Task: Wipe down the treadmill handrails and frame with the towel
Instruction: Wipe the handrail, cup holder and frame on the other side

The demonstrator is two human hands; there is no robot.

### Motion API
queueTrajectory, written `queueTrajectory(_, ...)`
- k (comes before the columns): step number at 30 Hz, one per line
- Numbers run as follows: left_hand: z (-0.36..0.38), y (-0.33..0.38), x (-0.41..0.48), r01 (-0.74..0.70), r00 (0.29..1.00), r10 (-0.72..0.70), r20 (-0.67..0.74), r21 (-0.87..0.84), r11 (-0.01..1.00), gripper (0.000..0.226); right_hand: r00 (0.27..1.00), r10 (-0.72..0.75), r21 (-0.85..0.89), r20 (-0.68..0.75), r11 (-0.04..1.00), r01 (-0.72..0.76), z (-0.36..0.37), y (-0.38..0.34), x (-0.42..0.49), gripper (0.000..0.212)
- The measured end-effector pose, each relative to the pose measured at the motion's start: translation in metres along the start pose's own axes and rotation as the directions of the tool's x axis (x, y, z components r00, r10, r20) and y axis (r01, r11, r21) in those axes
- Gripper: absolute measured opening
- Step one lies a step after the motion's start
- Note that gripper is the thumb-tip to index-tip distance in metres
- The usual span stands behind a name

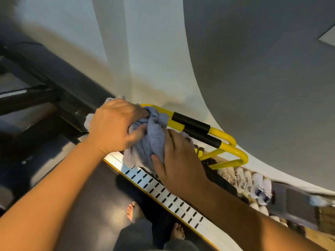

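Mid-frame, left hand (112,124) fingers curl round the soft, light towel (152,138) on the yellow handrail (230,140); right hand (179,160) pinches its lower folds, a good hold.

no readable text, no labels, brands, numbers or signs on any surface
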State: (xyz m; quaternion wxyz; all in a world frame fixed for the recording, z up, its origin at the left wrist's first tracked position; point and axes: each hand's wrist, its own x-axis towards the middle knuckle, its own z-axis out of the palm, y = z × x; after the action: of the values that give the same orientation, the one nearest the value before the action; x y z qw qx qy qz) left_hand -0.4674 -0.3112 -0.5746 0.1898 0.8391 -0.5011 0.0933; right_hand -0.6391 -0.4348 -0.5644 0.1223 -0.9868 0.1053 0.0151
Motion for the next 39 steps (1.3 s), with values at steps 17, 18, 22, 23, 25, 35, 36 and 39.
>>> queueTrajectory(17,0.050,0.179,0.037,-0.120,0.865,-0.011,0.503,0.228,0.966,0.072,0.670,0.292,0.618,0.683,0.256,-0.743,0.009,0.140,-0.044,0.043)
queueTrajectory(18,0.053,0.187,0.035,-0.136,0.873,0.014,0.487,0.218,0.966,0.074,0.662,0.330,0.612,0.673,0.255,-0.749,0.012,0.147,-0.052,0.049)
queueTrajectory(22,0.064,0.201,0.014,-0.207,0.927,0.160,0.339,0.106,0.973,0.059,0.695,0.408,0.608,0.592,0.340,-0.718,0.015,0.162,-0.086,0.059)
queueTrajectory(23,0.063,0.199,0.007,-0.225,0.934,0.200,0.297,0.051,0.973,0.054,0.709,0.423,0.618,0.564,0.354,-0.702,0.015,0.164,-0.095,0.051)
queueTrajectory(25,0.060,0.187,-0.003,-0.281,0.926,0.282,0.250,-0.042,0.959,0.053,0.744,0.440,0.615,0.503,0.423,-0.666,0.012,0.166,-0.111,0.034)
queueTrajectory(35,0.040,0.108,0.034,-0.322,0.860,0.351,0.370,-0.140,0.936,0.059,0.925,0.361,0.053,0.118,0.928,-0.369,-0.010,0.075,-0.110,0.090)
queueTrajectory(36,0.038,0.103,0.036,-0.310,0.863,0.342,0.371,-0.144,0.940,0.061,0.928,0.358,0.086,0.106,0.926,-0.368,-0.006,0.073,-0.102,0.089)
queueTrajectory(39,0.033,0.090,0.041,-0.253,0.898,0.278,0.340,-0.117,0.960,0.062,0.924,0.360,0.278,0.129,0.881,-0.382,0.000,0.076,-0.075,0.070)
